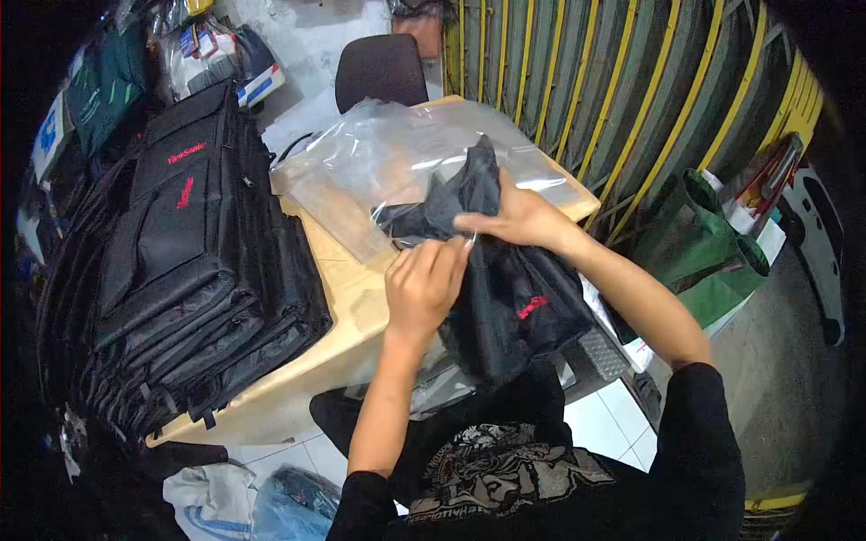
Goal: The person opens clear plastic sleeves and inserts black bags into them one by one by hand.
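A black fabric bag (505,320) with a red logo rests against my lap at the front edge of the table, with a dark flap of it rising above my hands. Around that dark cloth my right hand (523,215) is closed, its thumb pressed on the near side. My left hand (422,281) is closed in a pinch at the bag's upper edge, close to my right thumb. Whatever sits between its fingertips is too small to name. Behind both hands, clear plastic sheets or bags (343,171) lie spread over the table.
On the left of the wooden table (352,288) is a tall stack of black bags (180,234) with red lettering. A dark chair (381,72) stands beyond it. To the right are a yellow-striped shutter (577,90) and a green bag (686,234). Plastic-wrapped items (293,500) lie below.
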Demonstrator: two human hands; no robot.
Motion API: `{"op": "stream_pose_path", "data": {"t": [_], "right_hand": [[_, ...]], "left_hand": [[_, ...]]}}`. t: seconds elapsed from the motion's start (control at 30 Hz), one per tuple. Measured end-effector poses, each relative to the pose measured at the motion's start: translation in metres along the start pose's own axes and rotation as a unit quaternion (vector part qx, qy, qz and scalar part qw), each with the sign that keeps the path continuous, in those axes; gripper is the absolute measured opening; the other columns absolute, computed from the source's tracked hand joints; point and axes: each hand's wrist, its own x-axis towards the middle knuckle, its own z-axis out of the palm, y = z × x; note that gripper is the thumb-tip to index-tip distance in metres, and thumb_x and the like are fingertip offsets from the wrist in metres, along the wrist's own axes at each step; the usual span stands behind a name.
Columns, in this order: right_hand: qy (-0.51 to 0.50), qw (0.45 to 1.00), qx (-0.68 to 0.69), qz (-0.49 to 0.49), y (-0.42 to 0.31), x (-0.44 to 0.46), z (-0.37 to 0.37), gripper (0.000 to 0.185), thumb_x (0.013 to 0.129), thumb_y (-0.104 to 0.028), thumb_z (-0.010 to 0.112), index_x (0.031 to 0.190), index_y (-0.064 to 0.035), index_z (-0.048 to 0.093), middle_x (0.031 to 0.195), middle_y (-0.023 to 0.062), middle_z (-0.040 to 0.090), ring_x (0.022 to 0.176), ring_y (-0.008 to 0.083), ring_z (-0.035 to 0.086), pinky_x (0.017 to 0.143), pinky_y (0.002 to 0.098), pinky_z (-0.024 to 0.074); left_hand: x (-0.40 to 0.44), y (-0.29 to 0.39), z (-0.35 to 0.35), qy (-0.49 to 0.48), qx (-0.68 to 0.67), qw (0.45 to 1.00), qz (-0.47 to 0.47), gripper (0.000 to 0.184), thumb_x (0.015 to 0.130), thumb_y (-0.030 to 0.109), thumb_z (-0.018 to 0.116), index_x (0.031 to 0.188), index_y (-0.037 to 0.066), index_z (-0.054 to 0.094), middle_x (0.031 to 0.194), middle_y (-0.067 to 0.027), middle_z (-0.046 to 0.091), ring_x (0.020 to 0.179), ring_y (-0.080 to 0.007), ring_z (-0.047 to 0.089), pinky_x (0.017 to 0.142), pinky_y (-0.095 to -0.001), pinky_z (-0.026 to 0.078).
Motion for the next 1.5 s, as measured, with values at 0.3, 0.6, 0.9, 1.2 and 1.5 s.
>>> {"op": "stream_pose_path", "data": {"t": [0.3,0.6,0.9,1.2,1.5], "right_hand": [[-0.236,0.819,0.509,0.12,0.041,0.011,0.005,0.053,0.075,0.0,0.069,0.123,0.0089,0.047,0.113,0.0177,0.059,0.102,0.0239,0.06,0.091,0.0329,0.0486],[-0.231,0.762,0.567,0.212,0.072,-0.038,-0.003,0.069,0.084,-0.025,0.067,0.136,0.0062,0.033,0.128,0.0184,0.05,0.116,0.0238,0.053,0.097,0.034,0.045],[-0.097,0.682,0.725,0.006,0.031,-0.107,0.046,0.092,0.075,-0.022,0.069,0.146,0.0029,0.015,0.149,0.0156,0.025,0.137,0.0245,0.026,0.111,0.0313,0.0196],[-0.017,0.907,0.412,0.088,0.028,-0.06,0.044,0.051,0.08,-0.004,0.051,0.129,0.0064,0.044,0.123,0.0164,0.054,0.111,0.0205,0.051,0.094,0.0266,0.0381],[-0.095,0.567,0.817,-0.045,0.008,-0.076,0.038,0.081,0.076,-0.026,0.07,0.138,0.0072,0.03,0.138,0.0142,0.042,0.123,0.0239,0.046,0.102,0.0313,0.0373]], "left_hand": [[-0.034,-0.022,-0.001,-0.172,0.005,0.978,-0.119,0.011,0.079,0.01,0.064,0.087,0.006,0.058,0.079,-0.0073,0.06,0.074,-0.0262,0.059,0.066,-0.0371,0.046],[-0.054,-0.039,-0.004,-0.172,0.01,0.977,-0.124,0.027,0.073,0.004,0.063,0.099,0.007,0.064,0.073,-0.0074,0.056,0.071,-0.0245,0.057,0.065,-0.0361,0.046],[0.002,-0.013,0.003,-0.122,0.041,0.99,-0.057,0.026,0.073,0.013,0.07,0.098,0.008,0.063,0.082,-0.0057,0.056,0.073,-0.024,0.058,0.065,-0.0369,0.048],[0.018,-0.007,0.02,-0.129,-0.03,0.988,0.076,0.027,0.074,0.003,0.065,0.101,0.006,0.062,0.081,-0.0061,0.058,0.069,-0.0206,0.061,0.06,-0.031,0.05],[0.041,-0.011,0.002,-0.036,-0.071,0.996,-0.032,0.017,0.077,0.002,0.066,0.093,0.002,0.064,0.078,-0.0076,0.059,0.064,-0.0232,0.063,0.055,-0.0326,0.051]]}}
